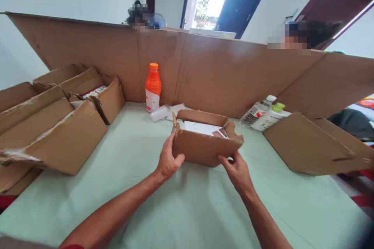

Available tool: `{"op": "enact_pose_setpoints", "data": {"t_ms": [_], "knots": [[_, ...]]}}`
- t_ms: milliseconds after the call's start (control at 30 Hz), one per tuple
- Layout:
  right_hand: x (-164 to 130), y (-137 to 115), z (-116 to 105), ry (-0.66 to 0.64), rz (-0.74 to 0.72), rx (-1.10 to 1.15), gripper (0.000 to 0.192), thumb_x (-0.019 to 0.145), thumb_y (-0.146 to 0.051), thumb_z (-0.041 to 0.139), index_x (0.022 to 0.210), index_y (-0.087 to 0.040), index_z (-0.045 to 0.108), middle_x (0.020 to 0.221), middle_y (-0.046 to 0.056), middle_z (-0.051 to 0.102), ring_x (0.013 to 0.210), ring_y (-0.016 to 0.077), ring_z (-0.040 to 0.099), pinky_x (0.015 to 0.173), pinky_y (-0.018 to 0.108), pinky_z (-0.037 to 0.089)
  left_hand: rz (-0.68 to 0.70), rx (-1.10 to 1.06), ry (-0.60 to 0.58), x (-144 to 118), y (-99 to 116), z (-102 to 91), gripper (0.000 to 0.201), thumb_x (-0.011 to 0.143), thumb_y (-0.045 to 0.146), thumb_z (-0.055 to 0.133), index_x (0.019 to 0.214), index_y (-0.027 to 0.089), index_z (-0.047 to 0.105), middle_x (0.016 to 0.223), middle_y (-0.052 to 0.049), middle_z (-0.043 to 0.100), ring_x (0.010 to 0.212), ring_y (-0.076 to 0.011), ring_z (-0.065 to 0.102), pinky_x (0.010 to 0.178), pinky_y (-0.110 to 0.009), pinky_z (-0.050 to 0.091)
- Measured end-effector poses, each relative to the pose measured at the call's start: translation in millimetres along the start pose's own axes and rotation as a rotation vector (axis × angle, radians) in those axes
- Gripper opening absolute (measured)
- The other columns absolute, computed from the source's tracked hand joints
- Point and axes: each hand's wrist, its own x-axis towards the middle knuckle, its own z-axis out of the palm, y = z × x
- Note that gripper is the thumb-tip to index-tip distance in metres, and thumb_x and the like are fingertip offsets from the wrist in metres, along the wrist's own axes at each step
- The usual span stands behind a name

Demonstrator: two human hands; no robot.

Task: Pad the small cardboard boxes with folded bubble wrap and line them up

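Observation:
An open-topped cardboard box (201, 149) is in the middle of the table, tilted a little to one side. White card-like pieces (198, 127) with a brownish patch lie inside it. At the box's left end, my left hand (170, 159) grips the side, its thumb on the front and its other fingers partly hidden behind the corner. My right hand (238, 169) holds the lower right corner, thumb against the front face and fingers round the end.
Behind the box stand an orange bottle (153, 87) and a clear roll (160, 113). A water bottle (257, 112) and a white bottle (269, 119) lean at the right. Cardboard boxes (67, 140) flank the left, another box (309, 144) the right. A cardboard wall (222, 74) screens two people.

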Motion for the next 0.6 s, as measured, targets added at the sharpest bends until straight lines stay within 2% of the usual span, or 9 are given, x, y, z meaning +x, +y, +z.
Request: {"op": "enact_pose_setpoints", "data": {"t_ms": [67, 133, 200, 233, 333, 400, 500, 600], "knots": [[-17, 10, -14, -0.003, 0.021, -0.014, 0.049, 0.077, -0.055, 0.066, 0.107, -0.017, 0.063, 0.095, 0.01, 0.074, 0.073, 0.0235, 0.069, 0.065, 0.035, 0.055, 0.002, 0.02, -0.041, -27, 5, 0.5, 0.085, 0.072, 0.02, 0.064, 0.153, 0.02, 0.035, 0.155, -0.015, 0.044, 0.144, -0.0346, 0.04, 0.119, -0.054, 0.034], [-32, 16, -18, -0.039, 0.011, -0.016, 0.046, 0.078, -0.056, 0.067, 0.105, -0.018, 0.064, 0.096, 0.01, 0.075, 0.079, 0.0261, 0.071, 0.067, 0.035, 0.056, -0.018, 0.026, -0.066, -62, 8, -11.3, 0.087, 0.074, 0.017, 0.063, 0.155, 0.022, 0.032, 0.16, -0.013, 0.039, 0.148, -0.0338, 0.036, 0.122, -0.054, 0.031], [-40, 11, -4, -0.12, -0.046, -0.003, 0.045, 0.079, -0.056, 0.067, 0.105, -0.019, 0.064, 0.097, 0.01, 0.076, 0.081, 0.027, 0.072, 0.069, 0.036, 0.057, -0.063, 0.029, -0.022, -98, 7, -35.1, 0.088, 0.075, 0.014, 0.061, 0.156, 0.024, 0.03, 0.162, -0.012, 0.034, 0.15, -0.0331, 0.032, 0.124, -0.054, 0.028], [-39, 4, 10, -0.173, -0.09, 0.006, 0.045, 0.08, -0.056, 0.067, 0.106, -0.019, 0.064, 0.096, 0.01, 0.076, 0.082, 0.0271, 0.072, 0.07, 0.037, 0.057, -0.092, 0.034, 0.032, -113, 6, -50.3, 0.087, 0.076, 0.014, 0.059, 0.157, 0.024, 0.029, 0.163, -0.012, 0.033, 0.15, -0.033, 0.031, 0.124, -0.055, 0.026], [-22, -31, 79, -0.346, -0.272, 0.054, 0.046, 0.083, -0.052, 0.063, 0.113, -0.018, 0.064, 0.102, 0.01, 0.075, 0.087, 0.0267, 0.07, 0.077, 0.039, 0.058, -0.158, 0.081, 0.234, -140, -1, -99.4, 0.083, 0.082, 0.016, 0.056, 0.158, 0.025, 0.025, 0.162, -0.013, 0.033, 0.15, -0.0335, 0.032, 0.123, -0.057, 0.027], [0, -61, 137, -0.437, -0.392, 0.126, 0.05, 0.086, -0.048, 0.059, 0.126, -0.019, 0.06, 0.119, 0.012, 0.071, 0.098, 0.0267, 0.067, 0.086, 0.041, 0.057, -0.168, 0.121, 0.345, -138, -5, -127.0, 0.083, 0.084, 0.02, 0.057, 0.159, 0.025, 0.021, 0.163, -0.014, 0.031, 0.15, -0.0341, 0.031, 0.12, -0.058, 0.032], [28, -94, 219, -0.457, -0.426, 0.197, 0.063, 0.086, -0.043, 0.055, 0.143, -0.019, 0.047, 0.143, 0.015, 0.057, 0.124, 0.0308, 0.058, 0.1, 0.047, 0.051, -0.144, 0.158, 0.431, -110, -13, -150.6, 0.085, 0.083, 0.021, 0.058, 0.159, 0.024, 0.02, 0.166, -0.014, 0.024, 0.152, -0.0344, 0.028, 0.113, -0.054, 0.043], [35, -101, 275, -0.469, -0.424, 0.198, 0.07, 0.088, -0.039, 0.049, 0.152, -0.017, 0.036, 0.148, 0.019, 0.05, 0.13, 0.0327, 0.054, 0.101, 0.052, 0.05, -0.103, 0.19, 0.428, -74, -24, -154.5, 0.087, 0.079, 0.017, 0.058, 0.158, 0.024, 0.023, 0.168, -0.013, 0.019, 0.154, -0.0341, 0.022, 0.113, -0.051, 0.043]]}}
